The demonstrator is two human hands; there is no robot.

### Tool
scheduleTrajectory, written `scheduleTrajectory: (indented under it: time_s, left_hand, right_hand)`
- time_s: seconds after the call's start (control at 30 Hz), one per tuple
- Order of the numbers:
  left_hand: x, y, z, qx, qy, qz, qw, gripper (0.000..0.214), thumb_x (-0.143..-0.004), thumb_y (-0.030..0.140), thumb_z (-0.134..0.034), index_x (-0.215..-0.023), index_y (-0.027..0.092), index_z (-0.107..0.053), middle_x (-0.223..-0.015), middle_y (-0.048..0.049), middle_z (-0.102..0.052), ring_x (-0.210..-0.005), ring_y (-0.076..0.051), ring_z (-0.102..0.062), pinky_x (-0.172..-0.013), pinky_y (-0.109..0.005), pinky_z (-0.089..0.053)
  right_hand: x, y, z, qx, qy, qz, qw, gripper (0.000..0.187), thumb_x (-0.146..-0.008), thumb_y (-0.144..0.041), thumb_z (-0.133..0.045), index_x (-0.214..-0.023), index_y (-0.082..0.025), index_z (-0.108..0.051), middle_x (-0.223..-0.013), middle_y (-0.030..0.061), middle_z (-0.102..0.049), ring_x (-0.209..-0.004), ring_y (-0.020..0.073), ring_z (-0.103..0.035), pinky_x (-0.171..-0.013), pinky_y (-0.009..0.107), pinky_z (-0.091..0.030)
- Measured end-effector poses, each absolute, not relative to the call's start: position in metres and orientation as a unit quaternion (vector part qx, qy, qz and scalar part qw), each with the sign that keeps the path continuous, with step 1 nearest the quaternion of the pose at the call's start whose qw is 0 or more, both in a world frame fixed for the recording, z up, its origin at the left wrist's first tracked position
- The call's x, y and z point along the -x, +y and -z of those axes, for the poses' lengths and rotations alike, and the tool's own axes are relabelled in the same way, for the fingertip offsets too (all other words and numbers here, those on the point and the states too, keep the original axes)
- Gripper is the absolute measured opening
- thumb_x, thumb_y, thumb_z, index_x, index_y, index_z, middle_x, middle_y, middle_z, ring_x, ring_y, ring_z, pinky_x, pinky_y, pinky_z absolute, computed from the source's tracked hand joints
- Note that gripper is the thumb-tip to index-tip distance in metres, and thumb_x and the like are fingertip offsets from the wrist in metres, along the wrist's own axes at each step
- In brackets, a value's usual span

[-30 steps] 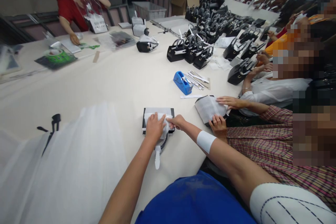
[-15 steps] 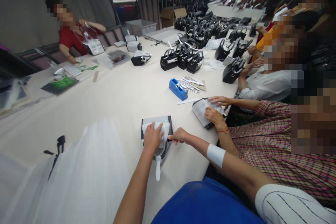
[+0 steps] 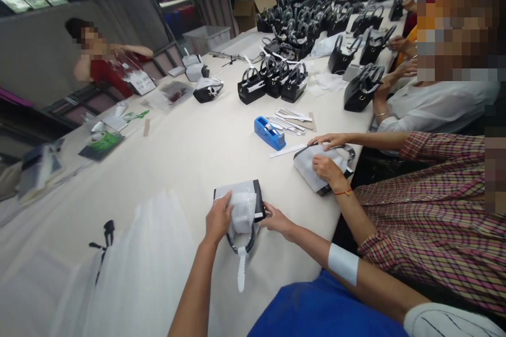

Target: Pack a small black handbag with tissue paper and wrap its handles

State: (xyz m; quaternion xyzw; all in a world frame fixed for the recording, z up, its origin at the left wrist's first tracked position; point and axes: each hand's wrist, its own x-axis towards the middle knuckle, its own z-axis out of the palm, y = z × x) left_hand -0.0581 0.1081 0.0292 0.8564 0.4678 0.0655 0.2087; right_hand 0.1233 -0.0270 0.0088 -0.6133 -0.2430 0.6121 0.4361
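Observation:
A small black handbag (image 3: 256,197) lies flat on the cream table (image 3: 185,152) right in front of me, its front covered by white wrapping paper (image 3: 242,210). My left hand (image 3: 218,219) is closed on the paper at the bag's left side. At the bag's lower right corner my right hand (image 3: 276,218) grips the edge. The bag's round handle (image 3: 239,245) points toward me, with a white paper strip (image 3: 241,269) hanging from it.
A stack of white tissue sheets (image 3: 130,268) lies to my left. A blue tape dispenser (image 3: 269,132) and paper strips sit ahead. A person in a plaid sleeve (image 3: 419,189) wraps another bag (image 3: 316,166) on my right. Several black handbags (image 3: 276,80) stand farther back.
My right hand slid from the top of the paper to the bag's lower right corner. My left hand moved down the paper's left side. The view tilted upward.

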Motion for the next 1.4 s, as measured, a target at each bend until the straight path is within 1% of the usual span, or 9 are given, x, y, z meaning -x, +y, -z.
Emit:
scheduleTrajectory:
  time_s: [0.1,0.27,0.47,0.6,0.7,0.83,0.93,1.17,1.4]
  left_hand:
    - [0.065,0.116,-0.027,-0.851,0.465,-0.087,0.228,0.044,-0.088,0.031,-0.050,-0.132,0.029,-0.048,-0.130,-0.0032,-0.058,-0.118,-0.021,-0.053,-0.098,-0.038,-0.046]
    - [0.060,0.117,-0.028,-0.846,0.474,-0.102,0.221,0.039,-0.086,0.034,-0.054,-0.125,0.027,-0.052,-0.121,-0.0044,-0.063,-0.109,-0.022,-0.059,-0.091,-0.040,-0.051]
    - [0.040,0.107,-0.019,-0.852,0.462,-0.185,0.161,0.026,-0.088,0.034,-0.052,-0.110,0.023,-0.061,-0.124,-0.0071,-0.062,-0.112,-0.025,-0.056,-0.093,-0.044,-0.049]
    - [0.035,0.093,-0.005,-0.838,0.465,-0.265,0.106,0.024,-0.090,0.027,-0.051,-0.109,0.020,-0.063,-0.122,-0.0103,-0.061,-0.112,-0.024,-0.055,-0.094,-0.042,-0.049]
    - [0.039,0.084,0.003,-0.839,0.443,-0.307,0.077,0.028,-0.089,0.022,-0.052,-0.115,0.019,-0.061,-0.116,-0.0116,-0.062,-0.111,-0.024,-0.055,-0.097,-0.044,-0.046]
    - [0.048,0.086,0.010,-0.848,0.409,-0.332,0.068,0.035,-0.087,0.021,-0.057,-0.121,0.023,-0.059,-0.113,-0.0093,-0.065,-0.105,-0.024,-0.059,-0.096,-0.047,-0.045]
    - [0.053,0.094,0.013,-0.859,0.379,-0.337,0.064,0.035,-0.086,0.022,-0.059,-0.121,0.023,-0.059,-0.111,-0.0070,-0.067,-0.102,-0.023,-0.060,-0.093,-0.044,-0.047]
    - [0.056,0.099,0.013,-0.866,0.373,-0.329,0.047,0.033,-0.086,0.023,-0.060,-0.118,0.021,-0.060,-0.110,-0.0052,-0.069,-0.099,-0.022,-0.062,-0.092,-0.041,-0.048]
    - [0.054,0.096,0.010,-0.854,0.391,-0.336,0.076,0.031,-0.086,0.024,-0.059,-0.117,0.023,-0.061,-0.108,-0.0057,-0.069,-0.097,-0.022,-0.063,-0.091,-0.043,-0.048]
  right_hand:
    - [-0.112,-0.031,0.006,0.693,-0.359,-0.456,0.429,0.090,-0.059,-0.022,-0.075,-0.141,-0.023,-0.038,-0.138,0.0086,-0.048,-0.125,0.0277,-0.046,-0.103,0.042,-0.038]
    - [-0.130,-0.008,0.013,0.757,-0.471,-0.313,0.328,0.058,-0.079,-0.017,-0.053,-0.136,-0.025,-0.048,-0.133,0.0041,-0.055,-0.120,0.0222,-0.053,-0.102,0.032,-0.039]
    - [-0.187,0.052,0.005,0.760,-0.537,-0.285,0.228,0.047,-0.080,-0.016,-0.051,-0.121,-0.036,-0.061,-0.118,-0.0038,-0.066,-0.107,0.0209,-0.061,-0.086,0.028,-0.046]
    - [-0.233,0.092,-0.005,0.733,-0.587,-0.318,0.129,0.037,-0.072,-0.012,-0.059,-0.103,-0.029,-0.072,-0.101,0.0005,-0.072,-0.097,0.0224,-0.065,-0.080,0.027,-0.047]
    - [-0.284,0.121,-0.016,0.798,-0.521,-0.224,0.206,0.028,-0.081,-0.021,-0.055,-0.102,-0.025,-0.073,-0.100,0.0029,-0.072,-0.097,0.0214,-0.064,-0.085,0.029,-0.045]
    - [-0.362,0.155,-0.032,0.848,-0.410,-0.119,0.314,0.028,-0.086,-0.027,-0.049,-0.106,-0.021,-0.069,-0.107,0.0045,-0.070,-0.099,0.0196,-0.062,-0.089,0.029,-0.045]
    - [-0.401,0.176,-0.034,0.850,-0.362,-0.184,0.336,0.026,-0.085,-0.027,-0.053,-0.104,-0.017,-0.067,-0.110,0.0061,-0.067,-0.100,0.0184,-0.060,-0.087,0.027,-0.046]
    - [-0.413,0.206,-0.013,0.813,-0.341,-0.359,0.307,0.019,-0.077,-0.030,-0.066,-0.074,-0.011,-0.066,-0.074,0.0088,-0.070,-0.066,0.0140,-0.061,-0.058,0.022,-0.047]
    - [-0.408,0.215,-0.005,0.804,-0.334,-0.363,0.333,0.012,-0.067,-0.020,-0.070,-0.065,-0.012,-0.061,-0.070,0.0055,-0.068,-0.065,0.0133,-0.060,-0.057,0.021,-0.045]
